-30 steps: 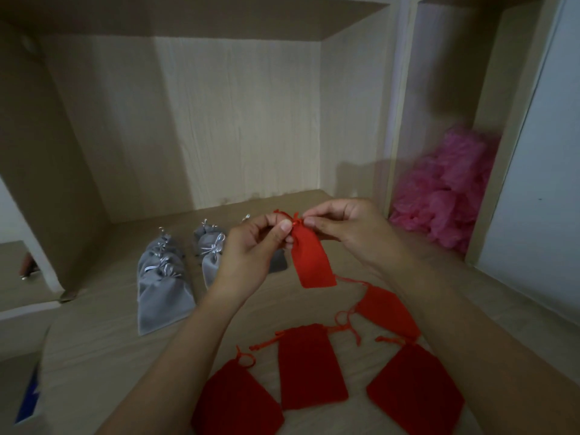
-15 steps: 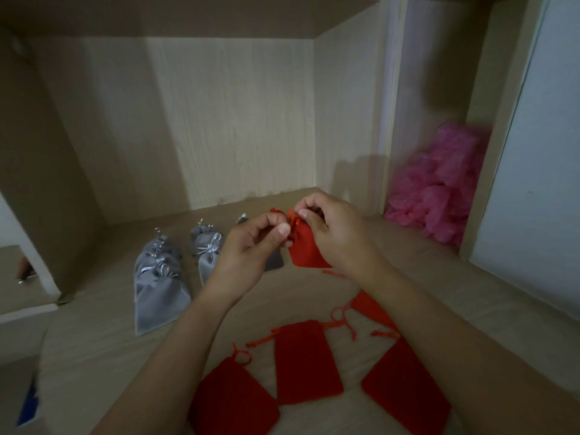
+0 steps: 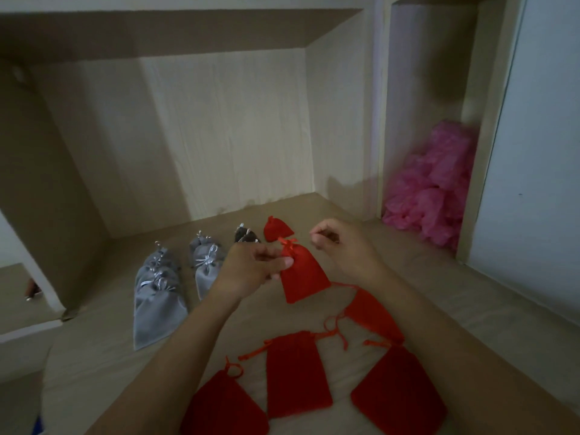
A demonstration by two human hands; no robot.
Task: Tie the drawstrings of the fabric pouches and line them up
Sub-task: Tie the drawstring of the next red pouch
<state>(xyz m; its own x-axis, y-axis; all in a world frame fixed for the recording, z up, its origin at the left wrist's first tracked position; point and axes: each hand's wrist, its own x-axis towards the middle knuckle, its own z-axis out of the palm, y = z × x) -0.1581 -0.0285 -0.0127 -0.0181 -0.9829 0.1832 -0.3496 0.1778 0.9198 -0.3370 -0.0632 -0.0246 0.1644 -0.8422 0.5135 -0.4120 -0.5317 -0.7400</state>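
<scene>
Far left: two short rows of grey pouches [image 3: 160, 296], already tied with silver bows, lie on the wooden surface [image 3: 94, 356], necks pointing to the back wall.
Next along: a dark pouch [image 3: 246, 237] lies behind the left hand, mostly hidden by it.
Left hand [image 3: 251, 268]: thumb and fingers pinch the held red pouch [image 3: 304, 274] just below its gathered neck, lifting it above the surface.
Behind it: one tied red pouch [image 3: 277, 229] lies at the back, just beside the dark one, likely the start of a red row.
Held pouch: the neck is cinched and a small bow [image 3: 287, 243] stands at the top; the body hangs flat and slack.
Handling: it looks soft, light and limp, so it should be gripped at the neck rather than by the bow, which a tug could undo.
Right hand [image 3: 342, 246]: raised just beside the bow but apart from it, fingers loosely curled with nothing visible between them.
Foreground: four loose red pouches [image 3: 296, 375] lie flat under the forearms, cords trailing and untied; those cords could catch a wrist on the way to the row.
Far right: a heap of pink tissue [image 3: 433, 189] fills the next compartment, well apart from the work.
</scene>
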